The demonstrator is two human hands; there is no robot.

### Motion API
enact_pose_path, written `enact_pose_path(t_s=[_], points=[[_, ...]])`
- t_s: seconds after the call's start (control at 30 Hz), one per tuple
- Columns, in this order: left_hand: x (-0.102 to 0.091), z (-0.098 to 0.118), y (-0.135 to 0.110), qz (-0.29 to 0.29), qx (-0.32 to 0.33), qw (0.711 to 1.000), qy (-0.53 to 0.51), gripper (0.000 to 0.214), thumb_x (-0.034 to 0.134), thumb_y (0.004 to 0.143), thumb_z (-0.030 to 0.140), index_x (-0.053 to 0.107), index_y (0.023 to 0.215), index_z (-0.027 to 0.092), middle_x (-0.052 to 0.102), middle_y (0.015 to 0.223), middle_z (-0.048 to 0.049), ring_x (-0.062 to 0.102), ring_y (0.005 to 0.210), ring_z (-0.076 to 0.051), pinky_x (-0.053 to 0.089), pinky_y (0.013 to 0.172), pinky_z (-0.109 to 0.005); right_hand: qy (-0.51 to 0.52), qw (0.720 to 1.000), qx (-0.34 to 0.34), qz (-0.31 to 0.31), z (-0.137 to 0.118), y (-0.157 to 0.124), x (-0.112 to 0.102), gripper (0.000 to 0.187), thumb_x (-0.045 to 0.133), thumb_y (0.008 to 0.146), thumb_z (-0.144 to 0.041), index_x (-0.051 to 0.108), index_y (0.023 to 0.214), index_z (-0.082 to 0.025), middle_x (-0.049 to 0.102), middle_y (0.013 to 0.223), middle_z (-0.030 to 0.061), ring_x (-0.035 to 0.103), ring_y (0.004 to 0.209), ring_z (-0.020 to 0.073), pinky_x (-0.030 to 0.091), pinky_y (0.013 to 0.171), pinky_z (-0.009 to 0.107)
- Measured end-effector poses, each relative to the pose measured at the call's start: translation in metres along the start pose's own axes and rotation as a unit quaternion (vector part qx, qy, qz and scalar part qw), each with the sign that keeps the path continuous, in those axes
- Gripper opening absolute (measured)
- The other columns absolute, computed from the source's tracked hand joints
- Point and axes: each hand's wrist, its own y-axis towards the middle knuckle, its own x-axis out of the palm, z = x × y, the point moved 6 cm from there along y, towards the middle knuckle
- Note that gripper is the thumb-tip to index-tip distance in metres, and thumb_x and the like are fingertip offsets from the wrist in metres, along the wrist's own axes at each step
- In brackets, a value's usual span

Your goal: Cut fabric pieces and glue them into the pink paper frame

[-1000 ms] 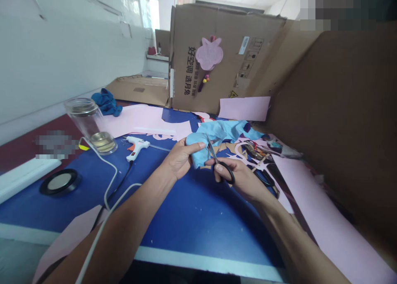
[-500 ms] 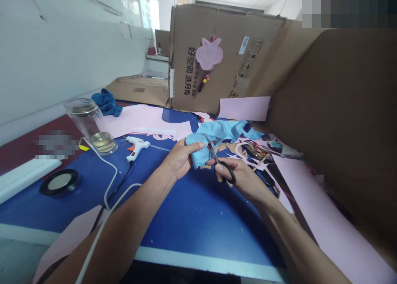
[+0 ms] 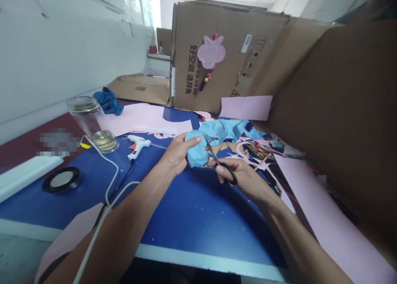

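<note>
Over a blue, pale-edged table, pinching a rounded light-blue cloth piece in the left hand and gripping black-handled metal scissors in the right hand. Could nick the left hand through a slip so close by. Looking at the cloth piece: soft, puffy, lightly creased, in front of a crumpled light-blue fabric length.

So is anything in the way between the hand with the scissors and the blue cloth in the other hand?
Nothing visible is. The right hand holds the scissors, and their blades are right by the edge of the light-blue cloth in the left hand.
</note>
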Motion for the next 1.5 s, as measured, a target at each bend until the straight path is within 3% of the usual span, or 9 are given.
enact_pose_path(t_s=[0.2, 0.7, 0.93, 1.27, 1.5], points=[[-0.001, 0.003, -0.001, -0.008, -0.012, 1.0, 0.013, 0.029, 0.092, 0.067, 0.024, 0.076, 0.089, 0.014, 0.077, 0.081, -0.0076, 0.071, 0.071, -0.02, 0.061, 0.072, -0.036, 0.006, 1.0, 0.009, -0.005, 0.002, 0.0, -0.001, 0.051, 0.076, 0.088, -0.068, 0.079, 0.102, -0.019, 0.057, 0.066, -0.0021, 0.048, 0.065, 0.0166, 0.04, 0.066, 0.031], [-0.002, 0.008, -0.001, -0.066, -0.044, 0.996, 0.05, 0.029, 0.09, 0.071, 0.026, 0.075, 0.091, 0.013, 0.078, 0.08, -0.0112, 0.072, 0.07, -0.021, 0.058, 0.066, -0.032, -0.004, 0.999, 0.025, -0.024, 0.004, -0.003, -0.005, 0.053, 0.079, 0.086, -0.067, 0.083, 0.106, -0.019, 0.058, 0.068, -0.0014, 0.05, 0.065, 0.0164, 0.041, 0.064, 0.031], [-0.01, 0.008, 0.005, -0.021, -0.015, 0.998, 0.055, 0.028, 0.09, 0.072, 0.027, 0.073, 0.091, 0.013, 0.078, 0.079, -0.0103, 0.074, 0.067, -0.022, 0.06, 0.065, -0.034, -0.001, 0.999, 0.033, -0.026, 0.007, -0.002, -0.003, 0.056, 0.079, 0.085, -0.07, 0.083, 0.108, -0.02, 0.059, 0.069, -0.0009, 0.052, 0.066, 0.017, 0.044, 0.066, 0.031], [-0.01, 0.01, 0.003, -0.02, -0.015, 0.996, 0.091, 0.027, 0.087, 0.075, 0.028, 0.074, 0.093, 0.013, 0.079, 0.082, -0.0119, 0.075, 0.067, -0.024, 0.061, 0.061, -0.034, 0.016, 0.999, 0.037, -0.031, 0.011, -0.002, -0.001, 0.057, 0.082, 0.082, -0.07, 0.082, 0.11, -0.02, 0.061, 0.071, -0.0006, 0.054, 0.068, 0.0173, 0.046, 0.068, 0.032], [-0.013, 0.009, 0.006, -0.01, -0.005, 0.996, 0.092, 0.032, 0.09, 0.072, 0.03, 0.069, 0.092, 0.016, 0.077, 0.08, -0.008, 0.075, 0.066, -0.023, 0.06, 0.061, -0.033, 0.011, 0.999, 0.036, -0.039, 0.009, -0.002, 0.0, 0.055, 0.082, 0.085, -0.067, 0.083, 0.111, -0.019, 0.06, 0.071, -0.0008, 0.053, 0.068, 0.0166, 0.045, 0.068, 0.031]])
